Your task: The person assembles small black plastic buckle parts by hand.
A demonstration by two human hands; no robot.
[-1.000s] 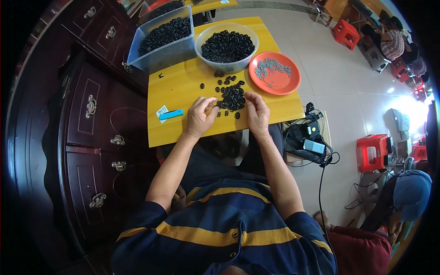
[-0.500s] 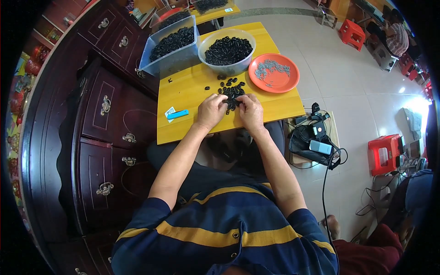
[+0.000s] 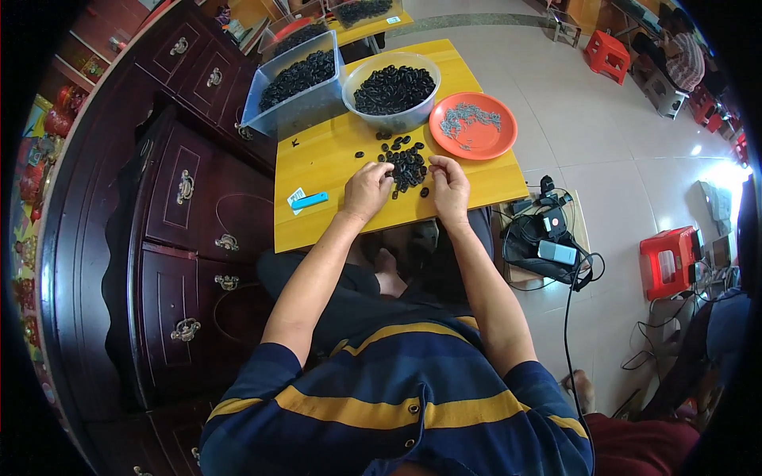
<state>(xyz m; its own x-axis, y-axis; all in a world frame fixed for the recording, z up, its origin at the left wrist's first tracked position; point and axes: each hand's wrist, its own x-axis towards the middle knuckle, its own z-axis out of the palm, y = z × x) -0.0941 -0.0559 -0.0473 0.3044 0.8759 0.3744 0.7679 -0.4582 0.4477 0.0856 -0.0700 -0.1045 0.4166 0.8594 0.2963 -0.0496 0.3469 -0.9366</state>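
A loose pile of small black oval pieces (image 3: 408,166) lies on the yellow wooden table (image 3: 325,151). My left hand (image 3: 367,190) is at the pile's left edge, its fingers curled together at the tips. To the right of the pile is my right hand (image 3: 450,190), thumb and forefinger bent toward each other. Whatever either hand pinches is too small to make out. Behind the pile, a clear round bowl (image 3: 397,120) is heaped with the same black pieces. An orange-red plate (image 3: 486,146) at the right holds small grey slender parts.
A translucent bluish bin (image 3: 274,120) of black pieces stands at the table's far left corner. A light-blue tool (image 3: 309,200) lies at the left on a white slip. A dark wooden cabinet (image 3: 175,230) borders the left side; cables and a bag (image 3: 540,250) sit right of the table.
My right hand has moved right, away from the pile, uncovering black pieces. The left hand stays almost in place at the pile's left edge.
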